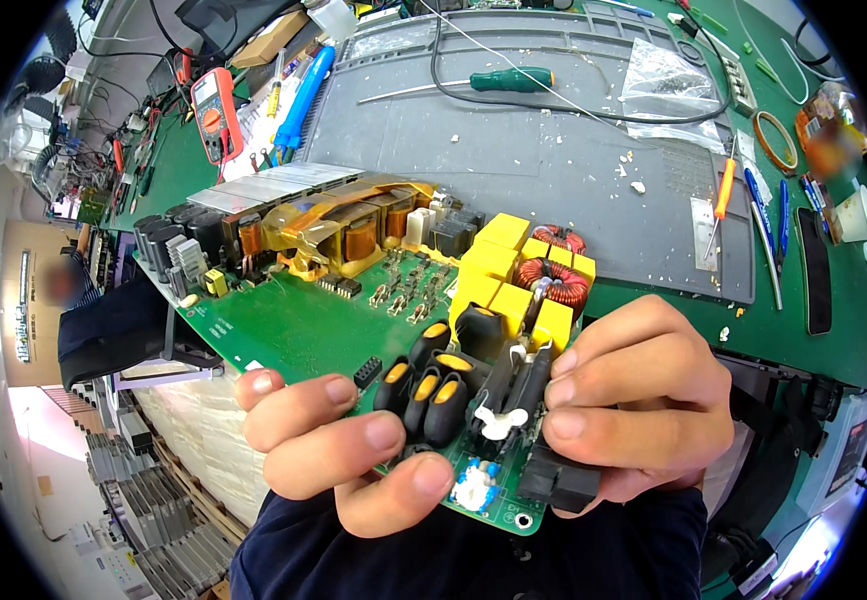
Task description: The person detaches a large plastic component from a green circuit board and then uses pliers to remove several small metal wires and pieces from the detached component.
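A large green circuit board (284,320) is held up, tilted, in front of my body. My left hand (354,450) curls its fingers over the near left edge, beside several black and yellow-topped components (434,395). My right hand (644,400) grips the right end, its fingertips against a dark upright part and a black connector block (559,482). Yellow box capacitors (499,250) and a copper-wound toroid coil (554,285) stand near the right hand. White glue (499,422) sits between the hands. Farther left are taped transformers (359,238), black cylindrical capacitors (169,235) and a silver heatsink (284,185).
Behind the board lies a grey mat (554,150) with crumbs and a green-handled screwdriver (514,80). A red multimeter (216,115) stands at the left. An orange-handled screwdriver (724,190), blue-handled pliers (784,220), a tape roll (776,140) and a phone (812,270) lie at the right.
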The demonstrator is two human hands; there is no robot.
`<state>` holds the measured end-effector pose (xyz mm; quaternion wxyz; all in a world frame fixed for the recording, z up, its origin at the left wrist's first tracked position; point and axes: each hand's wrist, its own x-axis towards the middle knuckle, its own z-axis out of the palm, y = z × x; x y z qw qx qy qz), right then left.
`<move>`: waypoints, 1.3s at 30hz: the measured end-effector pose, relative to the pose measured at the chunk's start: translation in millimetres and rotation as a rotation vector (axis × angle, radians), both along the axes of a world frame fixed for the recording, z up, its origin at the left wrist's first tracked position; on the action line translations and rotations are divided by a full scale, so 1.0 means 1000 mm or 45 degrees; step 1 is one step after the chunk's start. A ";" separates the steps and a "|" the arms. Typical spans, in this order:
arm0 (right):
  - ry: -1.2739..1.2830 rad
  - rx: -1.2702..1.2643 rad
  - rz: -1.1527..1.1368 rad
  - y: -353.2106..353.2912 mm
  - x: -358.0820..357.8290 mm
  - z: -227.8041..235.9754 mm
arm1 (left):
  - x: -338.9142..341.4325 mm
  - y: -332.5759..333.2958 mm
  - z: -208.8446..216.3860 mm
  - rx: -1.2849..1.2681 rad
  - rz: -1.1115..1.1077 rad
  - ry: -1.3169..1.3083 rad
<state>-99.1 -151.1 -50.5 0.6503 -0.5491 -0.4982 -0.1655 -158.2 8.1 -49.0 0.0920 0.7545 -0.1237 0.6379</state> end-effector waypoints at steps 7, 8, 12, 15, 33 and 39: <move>0.004 -0.091 0.127 -0.008 0.004 0.004 | 0.006 -0.001 -0.006 -0.033 0.017 -0.094; 0.003 -0.089 0.129 -0.009 0.004 0.004 | 0.005 -0.001 -0.004 -0.030 0.013 -0.080; -0.018 -0.057 0.102 -0.007 0.004 0.002 | 0.010 -0.004 -0.006 -0.078 0.022 -0.179; -0.031 -0.045 0.102 -0.007 0.005 0.001 | 0.021 -0.007 -0.014 -0.125 0.042 -0.342; -0.187 0.100 -0.170 0.009 0.002 0.000 | 0.012 -0.002 -0.003 -0.019 0.021 -0.171; -0.180 0.056 -0.214 0.009 0.003 0.003 | 0.017 -0.003 0.000 -0.027 0.004 -0.149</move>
